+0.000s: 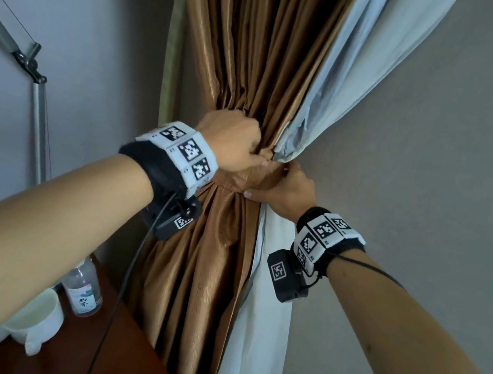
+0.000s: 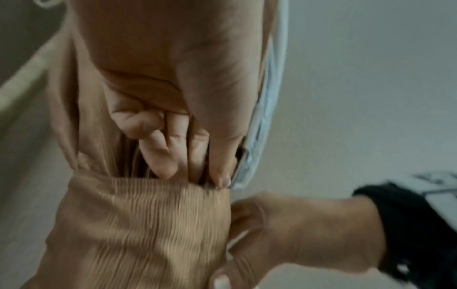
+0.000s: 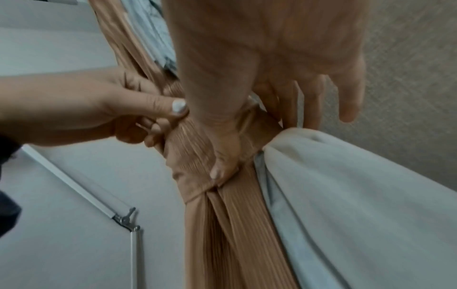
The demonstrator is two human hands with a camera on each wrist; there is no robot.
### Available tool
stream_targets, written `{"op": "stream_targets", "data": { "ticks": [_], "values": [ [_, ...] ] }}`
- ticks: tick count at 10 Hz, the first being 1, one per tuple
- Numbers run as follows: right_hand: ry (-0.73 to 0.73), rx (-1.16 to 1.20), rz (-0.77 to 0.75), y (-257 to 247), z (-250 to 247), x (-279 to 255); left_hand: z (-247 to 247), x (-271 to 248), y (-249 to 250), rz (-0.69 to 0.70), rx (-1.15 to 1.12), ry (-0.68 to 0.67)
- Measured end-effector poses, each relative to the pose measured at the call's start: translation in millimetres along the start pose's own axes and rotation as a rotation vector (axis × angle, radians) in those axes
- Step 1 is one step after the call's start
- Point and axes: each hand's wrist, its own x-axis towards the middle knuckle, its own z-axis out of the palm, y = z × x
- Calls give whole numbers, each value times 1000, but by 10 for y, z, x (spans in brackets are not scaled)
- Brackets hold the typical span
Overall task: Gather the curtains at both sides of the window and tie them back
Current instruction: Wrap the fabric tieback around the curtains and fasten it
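Brown curtain (image 1: 245,58) bunched at mid-height, pale lining (image 1: 328,80) on its right edge; a brown tieback (image 1: 246,179) wraps the bunch; left hand (image 1: 233,140) grips the gathers just above the band, fingers (image 2: 160,156) curled into the folds, thumb at the band's top edge; right hand (image 1: 289,190) pinches the band's right end, thumb (image 3: 222,156) pressing in front, fingers (image 3: 309,101) tucked behind against the lining; bottle (image 1: 83,287) and cup (image 1: 36,318) on table (image 1: 124,354) lower left, well apart.

My head view is dim, evenly lit and sharp, bowing at its edges; both wrist views are soft, smeared with motion blur.
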Motion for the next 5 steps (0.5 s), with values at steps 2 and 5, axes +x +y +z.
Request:
{"op": "stream_targets", "data": {
  "ticks": [2,5],
  "values": [
    [102,84,37,-215,-423,-33,-289,-29,-166,-149,-336,-108],
    [370,459,56,-408,-1088,-295,-588,-260,86,-254,-679,-9]
  ]
}}
